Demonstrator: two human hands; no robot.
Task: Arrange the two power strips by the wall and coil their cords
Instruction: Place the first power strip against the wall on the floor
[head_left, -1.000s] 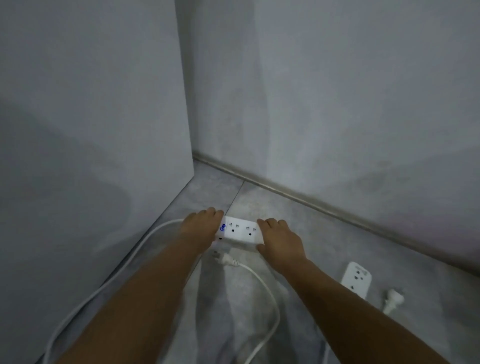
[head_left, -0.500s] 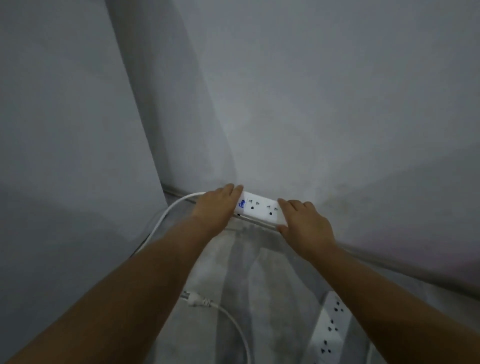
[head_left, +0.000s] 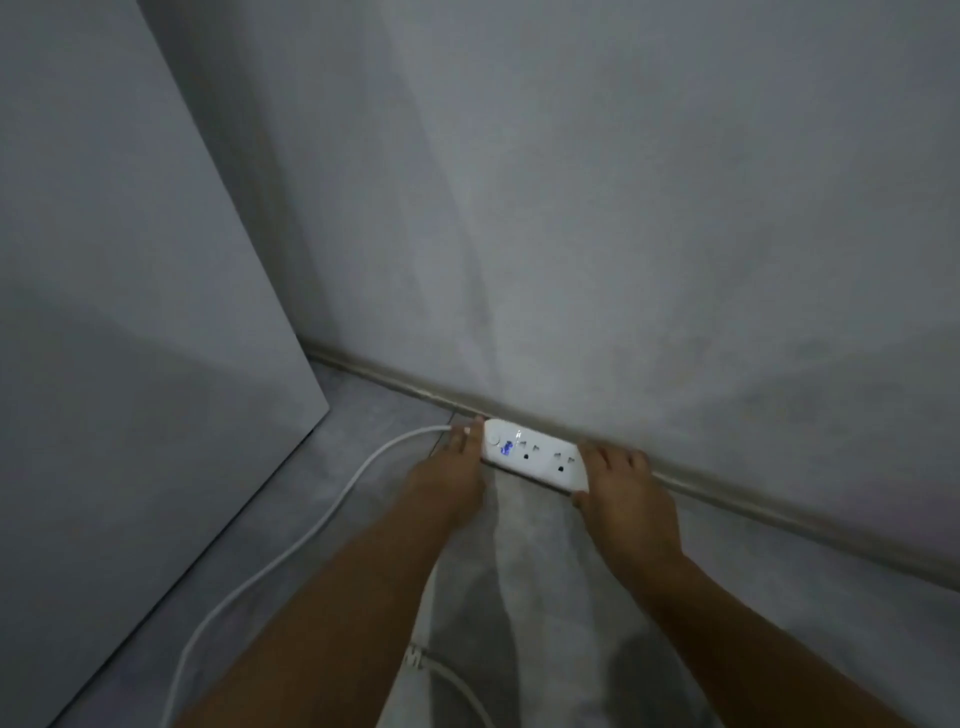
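Note:
A white power strip (head_left: 535, 455) with a blue mark and a round switch lies on the grey floor, right against the skirting of the far wall. My left hand (head_left: 449, 480) grips its left end, where the white cord (head_left: 291, 545) leaves it and runs back toward me on the left. My right hand (head_left: 626, 499) holds the strip's right end. A white plug (head_left: 418, 661) with its cord lies on the floor between my forearms. The second power strip is out of view.
A tall grey panel (head_left: 130, 338) stands at the left and forms a corner with the wall (head_left: 623, 208). A pale skirting (head_left: 779, 514) runs along the wall's foot. Bare grey floor (head_left: 779, 597) lies to the right of my right arm.
The strip went from the open floor to the wall's foot with both hands on its ends. The view shifted, and the second strip at the lower right dropped out of view.

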